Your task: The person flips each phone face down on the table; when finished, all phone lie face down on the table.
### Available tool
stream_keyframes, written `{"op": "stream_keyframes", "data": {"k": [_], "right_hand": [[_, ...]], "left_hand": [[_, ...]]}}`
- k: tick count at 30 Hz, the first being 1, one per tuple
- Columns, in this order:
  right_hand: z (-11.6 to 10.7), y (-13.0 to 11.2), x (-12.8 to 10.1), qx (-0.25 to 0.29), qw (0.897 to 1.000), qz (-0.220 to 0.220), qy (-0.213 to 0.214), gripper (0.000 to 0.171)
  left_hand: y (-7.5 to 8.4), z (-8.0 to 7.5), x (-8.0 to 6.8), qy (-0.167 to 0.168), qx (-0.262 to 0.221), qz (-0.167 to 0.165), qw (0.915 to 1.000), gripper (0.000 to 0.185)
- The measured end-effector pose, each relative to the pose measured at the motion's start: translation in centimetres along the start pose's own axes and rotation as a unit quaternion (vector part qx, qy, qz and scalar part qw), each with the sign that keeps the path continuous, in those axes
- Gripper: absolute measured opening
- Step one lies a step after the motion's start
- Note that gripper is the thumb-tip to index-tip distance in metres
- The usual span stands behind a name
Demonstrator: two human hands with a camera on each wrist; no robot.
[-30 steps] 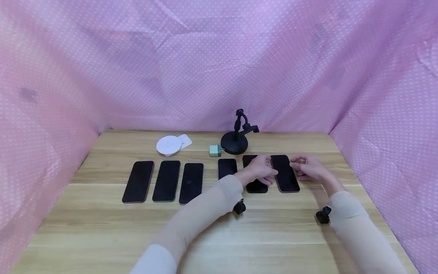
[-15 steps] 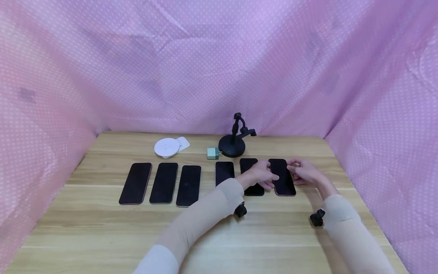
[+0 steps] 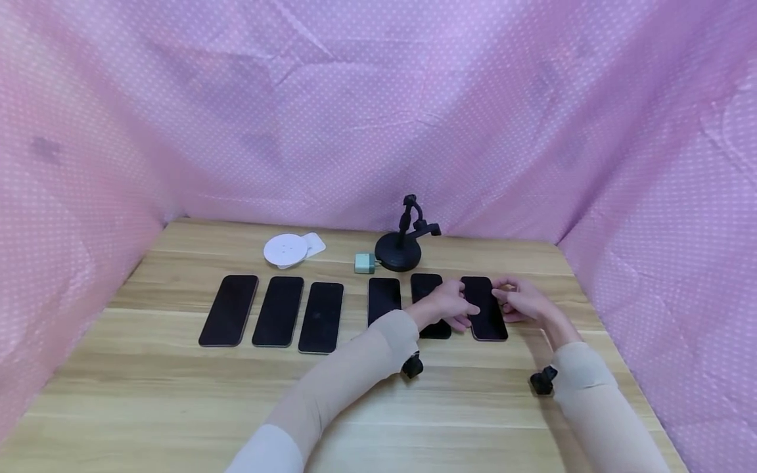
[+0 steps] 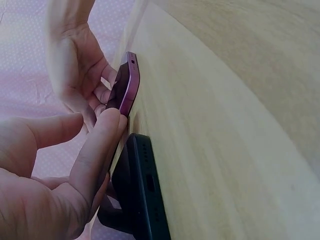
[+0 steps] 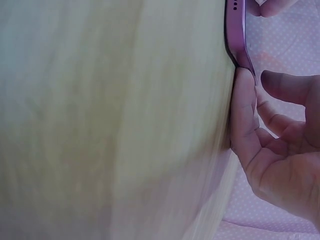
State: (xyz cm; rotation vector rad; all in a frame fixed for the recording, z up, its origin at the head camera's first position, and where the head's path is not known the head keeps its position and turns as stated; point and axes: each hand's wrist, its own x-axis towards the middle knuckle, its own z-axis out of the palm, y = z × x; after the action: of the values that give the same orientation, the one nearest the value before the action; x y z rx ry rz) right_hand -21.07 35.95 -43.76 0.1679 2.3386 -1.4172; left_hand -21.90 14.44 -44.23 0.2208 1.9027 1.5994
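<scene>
A dark-screened smartphone with a purple frame lies face up at the right end of a row. My left hand reaches over the neighbouring black phone; its fingertips touch the purple phone's left edge, with the thumb held off. On the opposite side, fingers of my right hand rest against the right edge, the thumb raised beside it. In the left wrist view, the purple phone stands between both hands. The right wrist view shows a fingertip at a corner of that phone.
Left along the wooden table lie more phones: one phone near my left forearm, then a phone, another and another. Behind them are a white disc, a green charger plug and a black stand.
The head view has shifted slightly. My right hand has come a little closer to the purple phone's right edge; my left hand stays at its left edge. The phones keep their places.
</scene>
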Motion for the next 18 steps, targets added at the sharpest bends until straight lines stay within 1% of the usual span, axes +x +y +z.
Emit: {"op": "stream_keyframes", "data": {"k": [6, 12, 18], "right_hand": [[0.09, 0.07, -0.09, 0.008, 1.0, -0.006, -0.008, 0.039], [-0.07, -0.04, -0.24, 0.019, 1.0, -0.01, -0.015, 0.04], [-0.29, 0.0, -0.07, 0.025, 1.0, -0.003, -0.019, 0.042]], "left_hand": [[-0.06, -0.14, 0.15, -0.009, -0.004, -0.006, 0.9999, 0.06], [0.06, -0.11, 0.12, -0.016, -0.007, -0.004, 0.9998, 0.072], [0.17, 0.05, -0.04, -0.011, -0.009, -0.004, 0.9999, 0.074]]}}
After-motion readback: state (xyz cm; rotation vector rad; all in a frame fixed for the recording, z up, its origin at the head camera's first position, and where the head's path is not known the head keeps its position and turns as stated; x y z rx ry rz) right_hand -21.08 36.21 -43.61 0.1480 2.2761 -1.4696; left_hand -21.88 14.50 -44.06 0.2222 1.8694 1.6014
